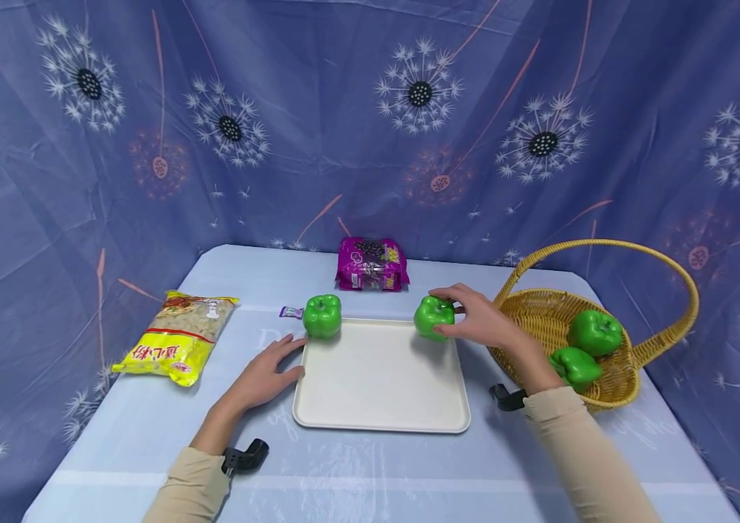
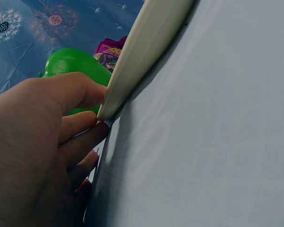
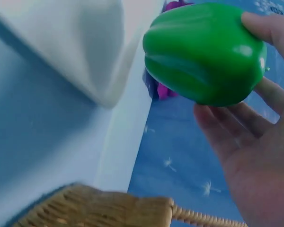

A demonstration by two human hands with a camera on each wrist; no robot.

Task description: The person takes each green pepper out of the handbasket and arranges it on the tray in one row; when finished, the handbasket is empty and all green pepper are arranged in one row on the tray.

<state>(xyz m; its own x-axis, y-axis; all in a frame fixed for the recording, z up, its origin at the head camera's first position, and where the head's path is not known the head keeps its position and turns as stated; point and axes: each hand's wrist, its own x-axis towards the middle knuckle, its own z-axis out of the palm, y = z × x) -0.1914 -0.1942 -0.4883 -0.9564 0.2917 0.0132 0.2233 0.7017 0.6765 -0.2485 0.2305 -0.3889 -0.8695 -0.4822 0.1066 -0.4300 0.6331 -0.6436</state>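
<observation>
My right hand (image 1: 479,318) grips a green bell pepper (image 1: 433,317) from the side, thumb and fingers round it. In the right wrist view this pepper (image 3: 203,54) hangs above the far right corner of the white tray (image 1: 383,385). At the tray's left edge rests my left hand (image 1: 266,375), its fingers spread; in the left wrist view the fingertips (image 2: 98,97) meet the tray's side wall. Another green bell pepper (image 1: 322,316) sits at the tray's far left corner, just beyond that hand.
On the right stands a wicker basket (image 1: 533,312) with a tall handle; two green peppers (image 1: 595,333) lie inside. A yellow food bag (image 1: 176,338) lies at left, a purple snack pack (image 1: 372,264) at the back, and a small purple sachet (image 1: 290,312) near the far left pepper.
</observation>
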